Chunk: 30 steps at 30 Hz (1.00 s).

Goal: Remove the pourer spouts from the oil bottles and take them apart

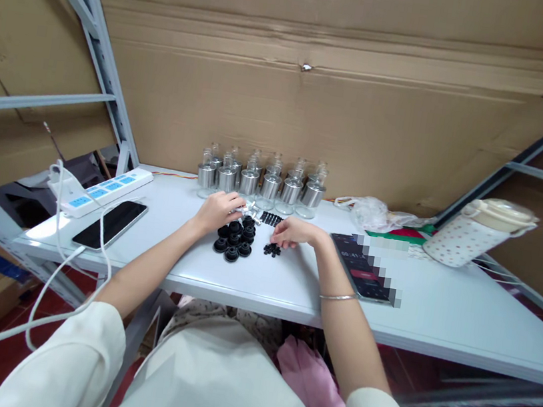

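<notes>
My left hand [220, 212] is at the small silvery-white parts [252, 212], its fingers bent together; what they hold is too small to name. My right hand [290, 233] is pinched just above a little pile of tiny black pieces [272, 250], and anything between its fingertips cannot be made out. Between the hands sit several round black caps [233, 238] in a cluster. A row of small black parts [270, 219] lies behind the right hand. Glass bottles with metal-banded sides [270, 186] stand in rows at the back of the white table [239, 286].
A white power strip [107, 192] and a phone [111, 224] with cables lie at the left. To the right are a second phone [363, 270], a plastic bag [373, 214] and a dotted flask [474, 235]. Cardboard [314, 115] stands behind the table.
</notes>
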{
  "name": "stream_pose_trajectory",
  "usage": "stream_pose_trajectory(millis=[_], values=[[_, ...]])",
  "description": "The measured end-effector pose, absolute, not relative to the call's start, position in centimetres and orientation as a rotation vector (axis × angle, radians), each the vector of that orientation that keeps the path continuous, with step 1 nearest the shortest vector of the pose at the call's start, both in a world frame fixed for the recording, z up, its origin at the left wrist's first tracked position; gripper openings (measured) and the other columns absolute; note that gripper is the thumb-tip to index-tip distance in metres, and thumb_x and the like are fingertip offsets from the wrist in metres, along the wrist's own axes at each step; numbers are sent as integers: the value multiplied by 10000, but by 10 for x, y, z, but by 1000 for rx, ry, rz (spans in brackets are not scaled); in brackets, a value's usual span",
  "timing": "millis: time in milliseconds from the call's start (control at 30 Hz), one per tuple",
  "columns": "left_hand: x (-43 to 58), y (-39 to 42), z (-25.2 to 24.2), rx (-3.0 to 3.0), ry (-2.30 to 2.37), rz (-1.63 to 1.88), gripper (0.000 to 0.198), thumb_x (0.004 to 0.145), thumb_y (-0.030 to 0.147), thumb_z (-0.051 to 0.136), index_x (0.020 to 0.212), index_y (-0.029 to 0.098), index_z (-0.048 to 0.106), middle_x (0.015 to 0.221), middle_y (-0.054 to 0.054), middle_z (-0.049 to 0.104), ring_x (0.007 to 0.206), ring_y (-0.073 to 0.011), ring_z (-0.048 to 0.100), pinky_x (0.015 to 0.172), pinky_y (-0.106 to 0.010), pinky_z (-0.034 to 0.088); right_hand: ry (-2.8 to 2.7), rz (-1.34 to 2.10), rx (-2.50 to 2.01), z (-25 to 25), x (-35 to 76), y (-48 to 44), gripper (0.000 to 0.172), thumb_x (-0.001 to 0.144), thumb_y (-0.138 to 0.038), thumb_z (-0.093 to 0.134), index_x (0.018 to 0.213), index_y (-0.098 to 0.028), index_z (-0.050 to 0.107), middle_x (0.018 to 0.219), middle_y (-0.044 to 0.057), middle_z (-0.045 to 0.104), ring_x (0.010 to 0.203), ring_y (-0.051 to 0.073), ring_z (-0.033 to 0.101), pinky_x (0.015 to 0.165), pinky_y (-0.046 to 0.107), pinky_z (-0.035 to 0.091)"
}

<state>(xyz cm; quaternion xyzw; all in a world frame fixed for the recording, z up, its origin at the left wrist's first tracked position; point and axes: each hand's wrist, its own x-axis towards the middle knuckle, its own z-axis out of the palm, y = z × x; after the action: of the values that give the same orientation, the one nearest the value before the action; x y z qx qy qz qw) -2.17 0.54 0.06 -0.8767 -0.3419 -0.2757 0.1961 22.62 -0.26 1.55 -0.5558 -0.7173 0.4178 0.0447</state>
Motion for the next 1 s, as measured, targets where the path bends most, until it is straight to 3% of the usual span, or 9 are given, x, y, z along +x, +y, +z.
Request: stream_pose_trajectory(millis=[267, 467, 1000], values=[[-22, 5, 1, -2467, -971, -763, 87, 856, 215, 535, 894, 172, 600, 849, -28, 648, 698, -142, 557, 660, -258, 374, -2276, 1173, -1614, 13, 225, -1, 165, 649, -320, 713, 647, -160, 672, 531, -25, 560, 520, 80, 477, 506, 201, 378], [-22, 7, -2, -2457, -966, -758, 83, 851, 206, 535, 886, 171, 602, 851, -25, 649, 704, -145, 557, 664, -257, 379, -2418, 1090, -1491, 14, 219, -4, 266, 648, -430, 676, 653, -164, 674, 516, -31, 528, 521, 89, 439, 524, 225, 348], [-21, 5, 0, -2468, -994, -735, 94, 858, 212, 525, 897, 175, 603, 862, -31, 648, 713, -147, 563, 673, -262, 380, -2467, 1161, -1318, 5, 217, 1, 430, 492, -527, 758, 736, -182, 679, 688, -8, 650, 672, 142, 553, 659, 255, 418]])
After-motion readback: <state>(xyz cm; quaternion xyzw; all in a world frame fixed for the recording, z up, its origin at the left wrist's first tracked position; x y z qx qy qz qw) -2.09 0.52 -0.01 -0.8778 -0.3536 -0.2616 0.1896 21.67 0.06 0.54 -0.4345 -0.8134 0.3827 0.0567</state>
